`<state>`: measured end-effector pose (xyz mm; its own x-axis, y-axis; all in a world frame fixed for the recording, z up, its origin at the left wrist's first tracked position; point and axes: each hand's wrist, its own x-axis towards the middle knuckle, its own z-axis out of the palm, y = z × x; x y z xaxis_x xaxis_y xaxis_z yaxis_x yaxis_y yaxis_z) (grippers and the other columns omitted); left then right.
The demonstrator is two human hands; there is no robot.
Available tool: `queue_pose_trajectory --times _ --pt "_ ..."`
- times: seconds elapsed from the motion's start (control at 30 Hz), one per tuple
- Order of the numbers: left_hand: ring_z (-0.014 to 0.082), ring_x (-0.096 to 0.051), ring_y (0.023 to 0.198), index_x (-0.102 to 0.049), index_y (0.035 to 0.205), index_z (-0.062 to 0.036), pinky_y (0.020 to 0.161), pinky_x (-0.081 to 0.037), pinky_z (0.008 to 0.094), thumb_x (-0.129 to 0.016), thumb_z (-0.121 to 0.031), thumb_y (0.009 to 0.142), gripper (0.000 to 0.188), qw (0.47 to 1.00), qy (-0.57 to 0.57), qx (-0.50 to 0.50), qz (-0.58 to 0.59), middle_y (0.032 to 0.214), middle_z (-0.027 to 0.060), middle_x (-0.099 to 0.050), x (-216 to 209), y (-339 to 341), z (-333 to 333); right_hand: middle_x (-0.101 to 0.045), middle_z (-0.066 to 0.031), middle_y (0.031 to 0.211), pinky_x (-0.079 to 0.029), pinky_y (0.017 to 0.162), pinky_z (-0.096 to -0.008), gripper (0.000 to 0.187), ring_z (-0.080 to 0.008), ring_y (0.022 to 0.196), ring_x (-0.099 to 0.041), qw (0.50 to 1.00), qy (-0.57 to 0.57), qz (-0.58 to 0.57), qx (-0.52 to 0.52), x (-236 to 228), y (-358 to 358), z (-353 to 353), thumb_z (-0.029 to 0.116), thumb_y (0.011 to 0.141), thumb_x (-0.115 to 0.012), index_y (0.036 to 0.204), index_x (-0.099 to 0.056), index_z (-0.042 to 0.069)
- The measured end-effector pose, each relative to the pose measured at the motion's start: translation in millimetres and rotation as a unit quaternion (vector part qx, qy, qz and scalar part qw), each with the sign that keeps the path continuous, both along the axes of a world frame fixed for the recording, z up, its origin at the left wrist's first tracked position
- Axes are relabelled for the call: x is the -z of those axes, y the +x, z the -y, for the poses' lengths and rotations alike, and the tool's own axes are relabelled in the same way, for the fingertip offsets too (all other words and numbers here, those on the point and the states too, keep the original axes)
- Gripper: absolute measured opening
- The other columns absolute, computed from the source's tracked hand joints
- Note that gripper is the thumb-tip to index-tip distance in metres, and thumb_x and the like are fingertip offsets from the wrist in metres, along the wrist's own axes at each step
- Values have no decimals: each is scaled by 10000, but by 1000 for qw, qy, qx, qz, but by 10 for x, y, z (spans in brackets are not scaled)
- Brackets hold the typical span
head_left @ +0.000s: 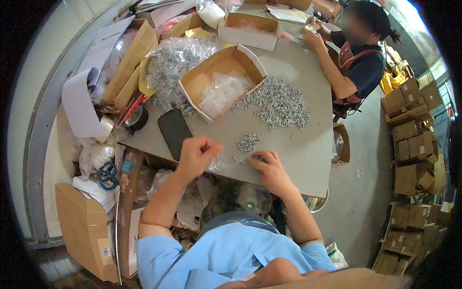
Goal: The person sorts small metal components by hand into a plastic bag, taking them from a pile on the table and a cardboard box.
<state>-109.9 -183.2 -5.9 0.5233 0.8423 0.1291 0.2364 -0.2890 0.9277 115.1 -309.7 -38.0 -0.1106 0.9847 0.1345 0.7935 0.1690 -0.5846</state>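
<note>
My left hand (198,156) is closed in a pinch above the table's near edge. A small clear plastic bag (219,163) hangs at its fingertips, partly blurred. My right hand (272,169) rests on the tabletop with its fingers bent together over a few screws (249,156). Just beyond those fingers lies a small pile of silver screws (248,141). Farther back spreads a much larger heap of the same screws (284,102). Beside my left hand lies a dark phone-shaped flat thing (174,132).
An open cardboard box (202,79) with clear bags stands behind the small pile. Filled bags (180,60) crowd the back left, near a tape roll (138,119). A co-worker (358,62) sits at the far right. Stacked cartons (409,144) line the right side.
</note>
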Motion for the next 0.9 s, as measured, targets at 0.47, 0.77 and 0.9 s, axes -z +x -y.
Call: queue_pose_trajectory --times 0.47,0.77,0.9 --pt "128 -575 749 -626 736 -7 656 -467 284 -748 -110 758 161 901 -400 166 26 881 73 -661 1098 -322 948 -508 -169 1190 -438 927 -397 493 -363 1106 -495 981 -32 -152 117 -64 283 367 -54 686 -540 1166 -553 58" --pt "246 -601 935 -626 1008 -21 827 -474 381 -740 -350 758 428 902 -178 336 -206 1002 127 -645 1700 82 1243 -531 -134 1152 -428 912 -379 420 -324 1071 -503 997 13 -45 67 -98 234 216 -18 698 -580 1112 -578 53" --pt "288 -544 1059 -553 1166 -26 929 -423 400 -735 -418 743 605 899 -224 343 -155 1133 155 -581 1721 280 1386 -554 -136 1058 -447 859 -380 296 -326 1007 -528 995 31 -43 88 -20 237 190 -6 715 -598 1008 -612 37"
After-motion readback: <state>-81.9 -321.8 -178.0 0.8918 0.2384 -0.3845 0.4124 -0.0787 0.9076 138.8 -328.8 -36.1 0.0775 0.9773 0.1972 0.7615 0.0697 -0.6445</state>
